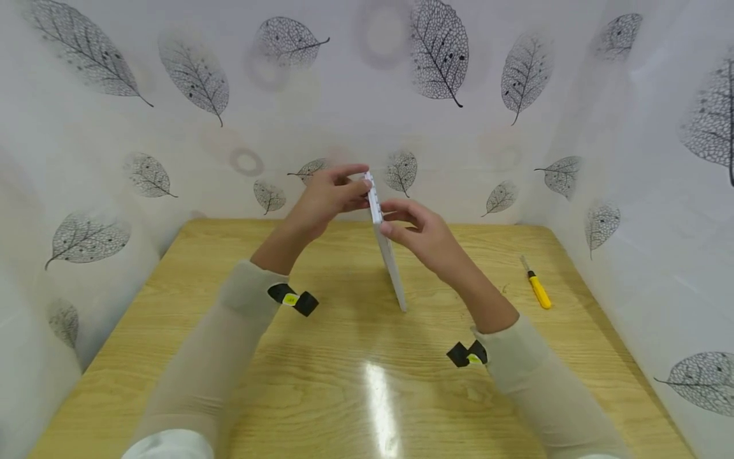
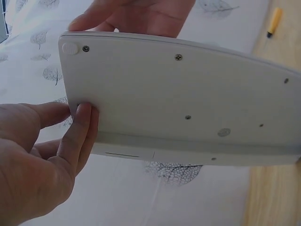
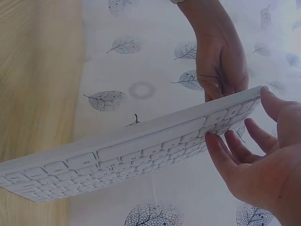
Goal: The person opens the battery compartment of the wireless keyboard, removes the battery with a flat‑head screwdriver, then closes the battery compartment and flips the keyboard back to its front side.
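A white keyboard is held on end over the table, its narrow edge toward the head camera. My left hand grips the raised end, its fingers against the underside. Screws and a rubber foot show on that underside in the left wrist view. My right hand holds the same end from the other side. In the right wrist view its thumb is at the corner and its fingertips touch the keys. Whether the lower end rests on the table cannot be told.
A screwdriver with a yellow and black handle lies on the right side of the wooden table. White leaf-printed sheeting hangs behind the table and along both sides.
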Available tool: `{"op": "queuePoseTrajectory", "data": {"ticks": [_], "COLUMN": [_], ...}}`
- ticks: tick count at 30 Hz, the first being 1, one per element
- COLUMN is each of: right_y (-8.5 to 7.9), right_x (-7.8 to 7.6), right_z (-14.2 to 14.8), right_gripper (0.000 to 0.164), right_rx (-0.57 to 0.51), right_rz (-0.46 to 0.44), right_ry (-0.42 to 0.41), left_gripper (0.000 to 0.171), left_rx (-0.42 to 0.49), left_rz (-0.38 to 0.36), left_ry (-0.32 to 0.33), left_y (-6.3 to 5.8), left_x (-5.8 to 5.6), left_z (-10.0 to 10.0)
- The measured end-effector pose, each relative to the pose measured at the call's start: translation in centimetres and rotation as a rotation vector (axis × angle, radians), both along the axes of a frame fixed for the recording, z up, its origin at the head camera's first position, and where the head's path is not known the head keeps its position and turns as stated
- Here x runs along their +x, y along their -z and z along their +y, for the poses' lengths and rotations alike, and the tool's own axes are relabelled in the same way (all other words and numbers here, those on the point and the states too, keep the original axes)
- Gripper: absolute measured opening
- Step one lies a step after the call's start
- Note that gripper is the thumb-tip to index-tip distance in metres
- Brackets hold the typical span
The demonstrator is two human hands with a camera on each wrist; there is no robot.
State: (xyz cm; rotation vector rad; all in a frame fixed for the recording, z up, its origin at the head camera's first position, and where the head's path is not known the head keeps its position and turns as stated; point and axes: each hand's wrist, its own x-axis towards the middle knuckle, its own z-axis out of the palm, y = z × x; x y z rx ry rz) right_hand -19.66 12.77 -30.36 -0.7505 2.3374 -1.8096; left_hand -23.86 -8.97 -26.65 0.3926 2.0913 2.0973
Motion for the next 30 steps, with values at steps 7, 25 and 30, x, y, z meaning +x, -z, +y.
{"op": "queuePoseTrajectory", "data": {"ticks": [7,25,30], "right_y": [-1.3,-2.7,-2.5], "right_x": [0.1,0.3,0.1], "right_z": [0.3,1.8,2.6], "right_gripper": [0.048,0.042,0.043], "right_rx": [0.018,0.120,0.115], "right_rz": [0.049,0.134,0.125], "right_ry": [0.020,0.115,0.139], "left_gripper": [0.049,0.056,0.057], "left_rx": [0.027,0.087,0.092], "left_rz": [0.004,0.069,0.114], "left_ry": [0.022,0.133,0.149], "left_y": [0.3,1.4,2.0], "left_x": [-0.4,-1.2,-1.3], "left_z": [0.7,2.7,3.3]}}
